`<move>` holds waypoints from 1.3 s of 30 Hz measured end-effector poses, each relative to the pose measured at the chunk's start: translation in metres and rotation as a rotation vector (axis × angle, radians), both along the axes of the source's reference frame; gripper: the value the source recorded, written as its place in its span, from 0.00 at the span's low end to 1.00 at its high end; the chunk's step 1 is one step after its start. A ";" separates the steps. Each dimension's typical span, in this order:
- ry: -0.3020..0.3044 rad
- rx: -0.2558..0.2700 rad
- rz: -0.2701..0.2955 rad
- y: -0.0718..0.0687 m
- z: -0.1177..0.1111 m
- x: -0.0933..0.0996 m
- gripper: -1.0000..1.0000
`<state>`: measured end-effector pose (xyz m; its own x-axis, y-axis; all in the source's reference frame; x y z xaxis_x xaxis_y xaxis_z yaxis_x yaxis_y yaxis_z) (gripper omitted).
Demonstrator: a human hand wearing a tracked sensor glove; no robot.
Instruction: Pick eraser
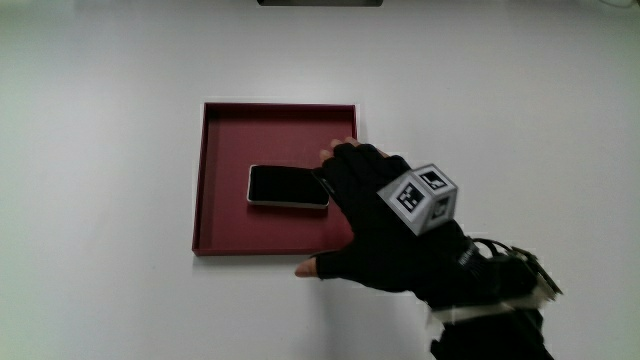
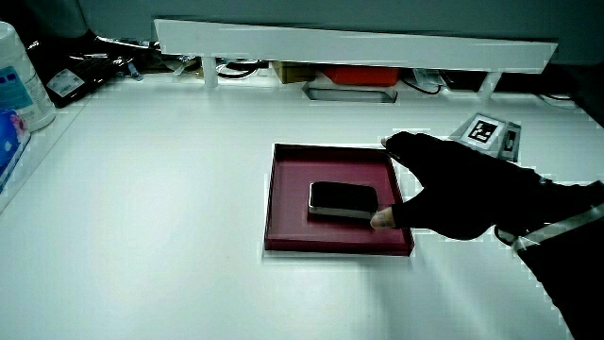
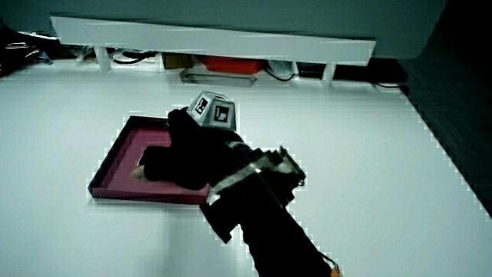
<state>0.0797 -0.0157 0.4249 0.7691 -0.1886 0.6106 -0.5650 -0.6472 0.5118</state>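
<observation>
A flat black block with a pale rim [image 1: 285, 186] lies in the middle of a dark red square tray [image 1: 200, 200]; in a side view the block [image 2: 342, 198] and the tray [image 2: 274, 198] show too. The gloved hand [image 1: 330, 212] hovers over the tray's edge beside the block's end, fingers spread. Its thumb [image 1: 305, 268] reaches past the tray wall nearest the person, and a fingertip [image 1: 325, 155] points at the farther part of the tray. Nothing is grasped. In a side view the hand [image 3: 165, 158] hides the block inside the tray [image 3: 108, 173].
A low white partition [image 2: 349, 42] runs along the table's edge farthest from the person, with a red box [image 2: 363, 74] and cables under it. A white bottle [image 2: 19, 76] stands at the table's edge. The patterned cube [image 1: 420, 197] sits on the hand's back.
</observation>
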 end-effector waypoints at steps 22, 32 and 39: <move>0.012 -0.085 0.075 -0.022 0.087 -0.029 0.50; 0.056 -0.106 0.086 -0.023 0.107 -0.033 0.50; 0.067 -0.107 0.099 -0.022 0.117 -0.033 0.50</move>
